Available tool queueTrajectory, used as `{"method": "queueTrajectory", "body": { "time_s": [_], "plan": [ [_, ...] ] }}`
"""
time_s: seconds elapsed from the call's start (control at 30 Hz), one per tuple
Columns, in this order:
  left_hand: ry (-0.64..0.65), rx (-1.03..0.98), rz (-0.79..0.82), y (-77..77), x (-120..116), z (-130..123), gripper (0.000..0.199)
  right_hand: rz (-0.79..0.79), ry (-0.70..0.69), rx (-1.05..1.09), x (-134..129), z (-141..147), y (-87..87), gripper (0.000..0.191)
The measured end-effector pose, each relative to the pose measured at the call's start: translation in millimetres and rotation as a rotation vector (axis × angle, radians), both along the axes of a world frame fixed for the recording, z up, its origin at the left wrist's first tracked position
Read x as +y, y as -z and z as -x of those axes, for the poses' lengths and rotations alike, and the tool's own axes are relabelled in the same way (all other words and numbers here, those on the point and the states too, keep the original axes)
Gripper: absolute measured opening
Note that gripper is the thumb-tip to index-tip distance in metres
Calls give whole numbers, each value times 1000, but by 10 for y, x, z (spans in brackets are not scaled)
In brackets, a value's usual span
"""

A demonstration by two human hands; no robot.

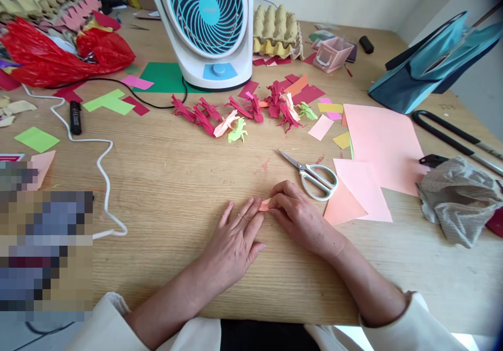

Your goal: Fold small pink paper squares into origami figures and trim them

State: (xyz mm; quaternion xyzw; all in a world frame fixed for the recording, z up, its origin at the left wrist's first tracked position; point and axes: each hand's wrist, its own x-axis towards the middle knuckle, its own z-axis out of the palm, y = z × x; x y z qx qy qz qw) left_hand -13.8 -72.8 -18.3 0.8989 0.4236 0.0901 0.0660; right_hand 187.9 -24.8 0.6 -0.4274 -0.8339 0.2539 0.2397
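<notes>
A small folded piece of peach paper (264,205) lies on the wooden table between my two hands. My left hand (234,240) rests flat with its fingers stretched out, the fingertips touching the paper's left end. At the other end, my right hand (295,214) pinches the paper between thumb and fingers. White-handled scissors (310,175) lie just beyond my right hand, blades toward the upper left. Right of them are a peach paper triangle (343,204) and pink paper sheets (383,146). Farther back sits a row of folded paper figures (204,116) in dark red, peach and light green.
A white fan (216,76) stands at the back, egg cartons (276,29) beside it. A red plastic bag (66,60), a black marker (75,118) and a white cable (102,167) are on the left. A teal bag (424,68) and a crumpled grey bag (461,199) lie right.
</notes>
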Motion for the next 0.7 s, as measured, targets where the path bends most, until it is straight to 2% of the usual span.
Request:
{"method": "queueTrajectory", "body": {
  "time_s": [0.27,0.7],
  "plan": [
    [17,51,-8,12,-1,11,56,-47,-18,-61,5,17,15,20],
    [-5,83,-17,-10,-18,-36,55,-54,-36,-53,35,-20,-24,20]
  ]
}}
